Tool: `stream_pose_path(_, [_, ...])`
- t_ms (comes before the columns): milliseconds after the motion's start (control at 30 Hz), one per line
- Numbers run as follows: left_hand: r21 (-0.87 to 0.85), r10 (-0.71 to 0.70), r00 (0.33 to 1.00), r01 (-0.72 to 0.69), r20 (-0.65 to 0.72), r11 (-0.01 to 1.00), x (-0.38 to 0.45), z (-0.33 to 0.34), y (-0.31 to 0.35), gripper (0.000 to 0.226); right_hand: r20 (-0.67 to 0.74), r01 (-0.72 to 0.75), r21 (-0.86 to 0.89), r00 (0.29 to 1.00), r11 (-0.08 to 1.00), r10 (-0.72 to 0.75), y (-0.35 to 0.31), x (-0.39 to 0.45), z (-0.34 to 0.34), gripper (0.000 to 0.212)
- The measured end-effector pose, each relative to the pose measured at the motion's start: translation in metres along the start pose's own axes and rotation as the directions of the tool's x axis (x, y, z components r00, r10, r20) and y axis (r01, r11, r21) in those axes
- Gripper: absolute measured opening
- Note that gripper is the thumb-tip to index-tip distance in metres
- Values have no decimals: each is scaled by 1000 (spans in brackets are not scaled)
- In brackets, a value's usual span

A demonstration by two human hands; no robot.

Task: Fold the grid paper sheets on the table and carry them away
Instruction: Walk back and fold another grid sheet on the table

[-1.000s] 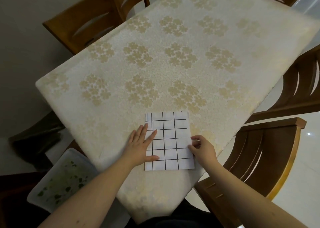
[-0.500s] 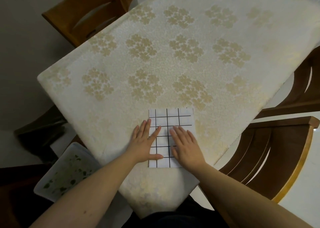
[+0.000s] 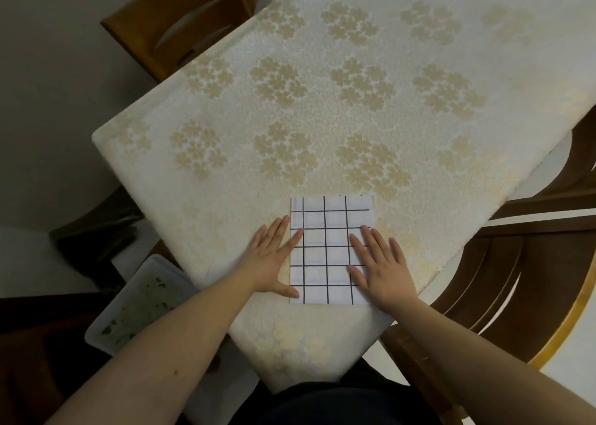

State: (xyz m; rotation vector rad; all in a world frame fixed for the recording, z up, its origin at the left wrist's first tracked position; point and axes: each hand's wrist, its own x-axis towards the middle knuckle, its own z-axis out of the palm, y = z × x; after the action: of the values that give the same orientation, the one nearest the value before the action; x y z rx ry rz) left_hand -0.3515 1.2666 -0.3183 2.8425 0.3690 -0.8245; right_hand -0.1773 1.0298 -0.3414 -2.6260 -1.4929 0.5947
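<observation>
A folded white grid paper sheet [image 3: 325, 231] with black lines lies flat near the front corner of the table [image 3: 322, 102], which is covered by a cream cloth with a gold flower pattern. My left hand [image 3: 274, 260] lies flat with straight fingers across the sheet's left edge, its thumb and forefinger on the paper. Over the right edge my right hand [image 3: 380, 263] presses down flat, fingers spread and straight. Neither hand grips the sheet.
Wooden chairs stand at the right [image 3: 522, 279] and at the far left [image 3: 180, 28] of the table. A translucent plastic box [image 3: 135, 302] with green bits sits on the floor left of the table corner. The cloth beyond the sheet is bare.
My right hand went from pinching the sheet's right edge to lying flat on the paper, then slid right to that edge. The left hand stayed pressed on the left side.
</observation>
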Motion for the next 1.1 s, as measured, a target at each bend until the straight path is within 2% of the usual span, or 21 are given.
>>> stream_pose_path(167, [18, 31, 998, -32, 52, 999, 2, -3, -6, 134, 59, 21, -27, 998, 999, -20, 1, 3, -5, 88])
stream_pose_path(267, [-50, 11, 999, -9, 50, 999, 3, -7, -4, 112, 89, 41, -40, 995, 998, -37, 3, 4, -6, 96])
stream_pose_path(367, [-348, -135, 982, 83, -128, 934, 8, -17, -1, 81, 120, 46, -63, 992, 997, -38, 3, 6, -8, 98])
stream_pose_path(433, [-631, -347, 912, 140, -218, 763, 19, -29, 2, 66, 127, 50, -64, 991, 997, -42, 3, 6, -8, 98])
stream_pose_path(500, [-826, -535, 827, 175, -173, 537, 33, -43, 6, 54, 118, 49, -55, 992, 997, -43, 2, 8, -8, 98])
stream_pose_path(533, [-849, -587, 797, 208, -141, 485, 40, -50, 7, 49, 126, 50, -57, 991, 997, -42, 2, 8, -7, 98])
stream_pose_path(600, [-844, -625, 777, 288, -70, 452, 55, -62, 6, 44, 138, 46, -62, 990, 997, -37, 2, 8, -8, 97])
stream_pose_path(700, [-813, -634, 763, 444, 124, 376, 76, -74, -1, 47, 172, 44, -77, 985, 996, -31, 2, 9, -10, 96])
stream_pose_path(800, [-750, -623, 748, 543, 228, 377, 85, -82, -6, 45, 175, 48, -68, 984, 997, -35, 1, 10, -12, 97])
stream_pose_path(900, [-805, -616, 763, 485, 199, 341, 82, -87, -6, 38, 168, 47, -54, 985, 997, -38, 1, 9, -13, 99])
stream_pose_path(1033, [-899, -575, 812, 319, 97, 299, 66, -83, -8, 18, 128, 31, -45, 991, 999, -25, 0, 5, -12, 104])
stream_pose_path(1100, [-920, -570, 819, 268, 60, 287, 58, -80, -8, 21, 101, -4, -14, 995, 1000, 5, -3, 3, -13, 111])
